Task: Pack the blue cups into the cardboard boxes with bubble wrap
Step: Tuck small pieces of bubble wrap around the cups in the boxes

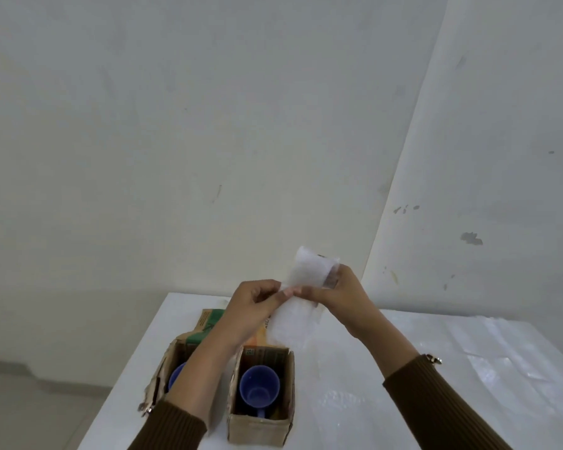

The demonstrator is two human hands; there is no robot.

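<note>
Bubble wrap [310,271] pinched by left hand [252,308], right hand [343,297]; boxes [260,430] near table [176,323] edge.

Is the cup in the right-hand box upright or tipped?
Upright: the blue cup stands in the open box, mouth facing up, its inside visible.

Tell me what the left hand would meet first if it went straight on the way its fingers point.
The left hand points to the right and pinches the bubble wrap. Just beyond that sheet it would likely meet the right hand, which holds the same sheet, though depth is unclear.
</note>
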